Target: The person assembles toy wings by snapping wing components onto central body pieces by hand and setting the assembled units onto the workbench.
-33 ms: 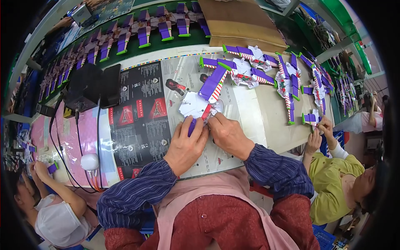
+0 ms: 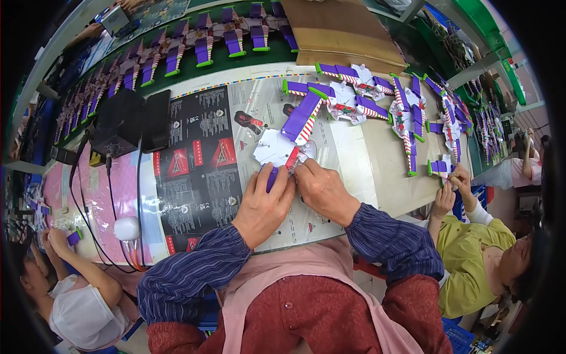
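Note:
On the table before me lies a toy winged pack (image 2: 276,146), a white plastic body with a purple wing (image 2: 303,118) edged in red-and-white stripes and a green tip. My left hand (image 2: 265,203) is closed round its near end, where a bit of the other purple wing shows between the fingers. Against the body's near right side, my right hand (image 2: 324,189) has thumb and fingers pinched together, close to a red part (image 2: 292,157). What sits in that pinch is hidden by the fingers.
More winged toys (image 2: 407,115) lie at the right; a row stands on a green conveyor (image 2: 247,62) at the back. A cardboard box (image 2: 348,32), a black device (image 2: 118,124) with cables and a white case (image 2: 126,229) are around. Co-workers sit left (image 2: 88,307) and right (image 2: 477,259).

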Demonstrator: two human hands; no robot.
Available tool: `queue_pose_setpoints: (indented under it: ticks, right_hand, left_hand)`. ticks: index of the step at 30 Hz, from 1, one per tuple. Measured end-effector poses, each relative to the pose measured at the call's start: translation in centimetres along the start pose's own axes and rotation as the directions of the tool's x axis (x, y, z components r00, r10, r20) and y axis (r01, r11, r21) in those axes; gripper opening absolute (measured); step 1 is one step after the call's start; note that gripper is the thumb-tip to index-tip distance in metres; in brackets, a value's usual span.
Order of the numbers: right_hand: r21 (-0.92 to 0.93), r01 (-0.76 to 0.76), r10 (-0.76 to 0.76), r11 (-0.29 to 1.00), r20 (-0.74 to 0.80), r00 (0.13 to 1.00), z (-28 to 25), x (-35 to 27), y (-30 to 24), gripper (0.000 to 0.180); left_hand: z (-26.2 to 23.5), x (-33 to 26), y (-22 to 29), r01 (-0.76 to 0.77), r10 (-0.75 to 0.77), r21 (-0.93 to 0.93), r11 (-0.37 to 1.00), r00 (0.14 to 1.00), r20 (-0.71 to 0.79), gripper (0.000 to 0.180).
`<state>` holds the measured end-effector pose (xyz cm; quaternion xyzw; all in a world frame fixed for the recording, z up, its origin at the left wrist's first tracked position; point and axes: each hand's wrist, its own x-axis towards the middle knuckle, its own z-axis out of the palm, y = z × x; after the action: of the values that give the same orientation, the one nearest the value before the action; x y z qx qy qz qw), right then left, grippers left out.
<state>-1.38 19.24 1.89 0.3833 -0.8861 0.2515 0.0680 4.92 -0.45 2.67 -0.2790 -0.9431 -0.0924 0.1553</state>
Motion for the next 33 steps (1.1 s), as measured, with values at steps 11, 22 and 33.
queue_pose_setpoints:
  ticks: [11, 22, 33]
  right_hand:
    - [0.019, 0.028, -0.029, 0.999, 0.092, 0.995, -0.9, -0.8, 0.0, 0.026]
    - [-0.03, 0.122, -0.116, 0.992, 0.142, 0.983, -2.8, -1.6, 0.1, 0.044]
    - [0.127, 0.131, -0.12, 0.983, -0.092, 0.989, 0.1, -2.5, -0.6, 0.034]
  left_hand:
    - [0.2, 0.1, 0.2, 0.004, -0.004, 0.034, 0.999, 1.0, 0.009, 0.041]
    - [0.5, 0.0, 0.2, 0.02, -0.02, 0.019, 1.0, 1.0, -0.004, 0.043]
    - [0.2, 1.1, -2.4, -0.001, -0.008, -0.264, 0.964, 0.999, -0.031, 0.03]
